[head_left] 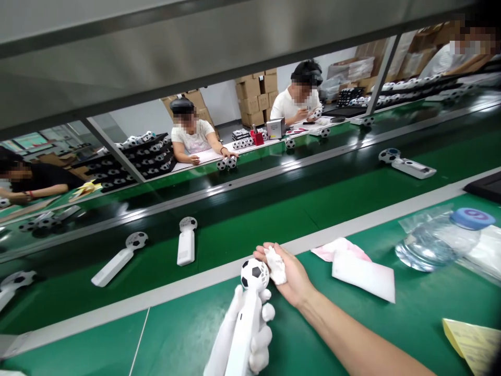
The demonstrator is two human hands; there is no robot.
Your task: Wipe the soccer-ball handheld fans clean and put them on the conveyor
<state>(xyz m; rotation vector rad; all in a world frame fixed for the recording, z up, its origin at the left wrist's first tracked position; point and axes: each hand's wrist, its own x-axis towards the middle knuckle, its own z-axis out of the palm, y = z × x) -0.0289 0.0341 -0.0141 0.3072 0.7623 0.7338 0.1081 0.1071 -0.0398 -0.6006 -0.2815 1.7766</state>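
My left hand (261,342), in a white glove, is wrapped round the handle of a white handheld device with a soccer-ball head (246,318). The device tilts upward, its black-and-white ball end pointing away from me. Just right of the ball, my bare right hand (294,277) is turned palm up and holds a crumpled white tissue (276,265) against its fingers. The tissue is close beside the ball; whether they touch I cannot tell. Glove and handle run out of the bottom of the view.
On the green conveyor belt lie similar devices (187,241). To my right are a white foam pad (364,275), a pink cloth (338,247), a water bottle (438,240) and a yellow paper (475,342). Several co-workers sit beyond the belt. A metal beam (195,57) crosses overhead.
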